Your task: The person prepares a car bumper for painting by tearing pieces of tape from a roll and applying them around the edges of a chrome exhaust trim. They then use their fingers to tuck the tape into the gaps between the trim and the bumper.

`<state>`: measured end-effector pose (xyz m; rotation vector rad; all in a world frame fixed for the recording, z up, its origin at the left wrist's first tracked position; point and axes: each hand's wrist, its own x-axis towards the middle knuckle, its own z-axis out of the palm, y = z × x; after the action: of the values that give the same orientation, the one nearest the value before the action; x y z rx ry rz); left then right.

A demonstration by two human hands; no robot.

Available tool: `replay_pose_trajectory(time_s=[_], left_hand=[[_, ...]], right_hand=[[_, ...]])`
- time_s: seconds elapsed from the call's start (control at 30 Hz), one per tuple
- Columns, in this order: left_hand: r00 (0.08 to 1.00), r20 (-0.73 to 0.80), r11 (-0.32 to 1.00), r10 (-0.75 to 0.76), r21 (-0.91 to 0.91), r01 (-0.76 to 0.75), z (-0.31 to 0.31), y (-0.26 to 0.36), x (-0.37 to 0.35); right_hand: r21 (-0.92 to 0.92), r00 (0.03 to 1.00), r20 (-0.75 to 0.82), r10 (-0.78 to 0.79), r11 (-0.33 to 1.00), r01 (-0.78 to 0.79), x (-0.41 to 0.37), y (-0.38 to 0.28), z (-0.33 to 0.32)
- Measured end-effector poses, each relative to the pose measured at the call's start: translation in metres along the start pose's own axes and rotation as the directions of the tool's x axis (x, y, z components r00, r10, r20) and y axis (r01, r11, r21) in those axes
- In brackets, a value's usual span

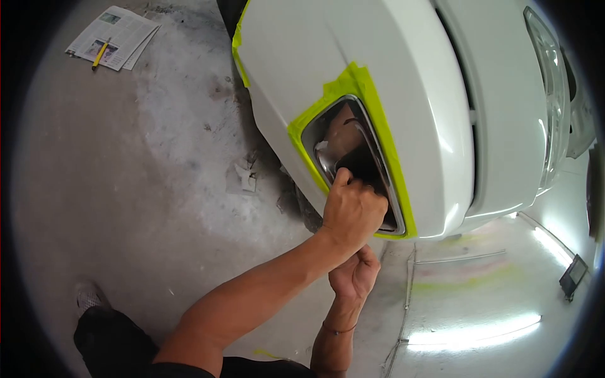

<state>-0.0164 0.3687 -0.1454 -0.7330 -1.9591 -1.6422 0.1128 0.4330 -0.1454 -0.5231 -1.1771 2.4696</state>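
The white car bumper (416,120) fills the middle, tilted in this view. A dark, glossy rectangular panel (350,135) with a shiny rim is set in it, bordered by yellow-green masking tape (376,107). My left hand (356,208), back towards me, is closed over the lower part of the panel; its fingertips and anything in them are hidden. Just below is my right hand (355,274), palm side showing, fingers curled and thumb pressed in near the left wrist. What it holds, if anything, I cannot make out. A thin bracelet (338,330) circles the right wrist.
On the concrete floor (88,164) at upper left lie newspapers (120,31) with a yellow cutter-like tool (99,55) on top. Paper scraps (246,175) lie beneath the bumper. A headlight (547,75) shows at right. Tube lights (476,334) glow at lower right.
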Motion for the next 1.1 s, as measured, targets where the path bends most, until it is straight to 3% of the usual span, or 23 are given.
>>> replay_pose_trajectory(time_s=[0.23, 0.3, 0.53, 0.73, 0.83, 0.9, 0.97, 1.03, 1.1], left_hand=[[0.990, 0.115, 0.992, -0.087, -0.079, 0.096, -0.002, 0.009, 0.001], [0.977, -0.167, 0.987, -0.134, -0.108, 0.117, 0.012, 0.015, -0.005], [0.950, -0.265, 0.982, -0.166, -0.133, 0.134, 0.023, 0.021, -0.012], [0.986, -0.153, 0.997, -0.071, -0.011, 0.070, 0.012, 0.019, -0.006], [0.986, 0.101, 0.990, -0.136, -0.014, 0.138, -0.006, 0.007, -0.007], [0.987, 0.151, 0.999, -0.047, 0.031, 0.042, -0.015, 0.007, -0.006], [0.978, 0.206, 0.997, 0.028, 0.065, -0.042, -0.018, 0.012, -0.006], [0.982, 0.177, 0.959, 0.069, 0.259, -0.114, -0.021, 0.016, -0.006], [0.979, 0.202, 0.973, 0.019, 0.222, -0.064, -0.023, 0.018, -0.007]], right_hand=[[0.056, 1.000, -0.029, -0.002, 0.998, 0.004, 0.000, 0.008, 0.001], [0.171, 0.993, 0.098, 0.066, 0.982, -0.082, 0.001, 0.010, -0.006], [0.187, 0.995, 0.096, 0.023, 0.981, -0.041, 0.001, 0.006, -0.007], [0.195, 0.995, 0.095, 0.017, 0.980, -0.035, 0.003, 0.010, 0.008], [0.321, 0.985, 0.175, 0.003, 0.945, -0.060, 0.005, 0.019, 0.004], [0.286, 0.998, 0.047, 0.047, 0.956, -0.059, 0.009, 0.019, 0.008], [0.314, 0.998, 0.028, 0.052, 0.948, -0.058, 0.007, 0.017, 0.009], [0.324, 0.998, 0.013, 0.068, 0.943, -0.069, 0.002, 0.015, 0.014], [0.279, 0.995, -0.049, 0.083, 0.958, -0.066, -0.005, 0.012, 0.021]])
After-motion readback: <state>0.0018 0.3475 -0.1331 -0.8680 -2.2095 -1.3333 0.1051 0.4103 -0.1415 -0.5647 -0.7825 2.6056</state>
